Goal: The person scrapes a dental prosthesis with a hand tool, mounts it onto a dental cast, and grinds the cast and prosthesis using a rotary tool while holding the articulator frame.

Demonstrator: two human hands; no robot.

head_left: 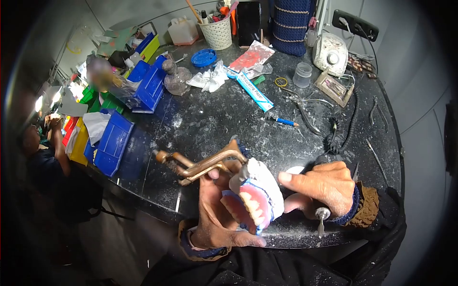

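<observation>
A brass-coloured dental articulator (214, 161) is held up over the front edge of the table, with my left hand (210, 205) wrapped around it from below. White plaster (260, 174) is mounted on it, together with a pink denture (253, 205) with cream teeth and blue edges. The teeth face down and toward me. Just to the right, my right hand (327, 186) is closed around a rotary handpiece (323, 214). Its metal tip points down and its coiled black cord (350, 136) runs back over the table. My right thumb points toward the plaster, seemingly apart from it.
Blue bins (110, 143) line the left side. Articulating paper packaging (255, 91), a blue pencil (285, 122) and pliers (305, 112) lie mid-table. A white control unit (330, 55) stands at back right, near a clear cup (302, 75). Another person (45, 152) is at far left.
</observation>
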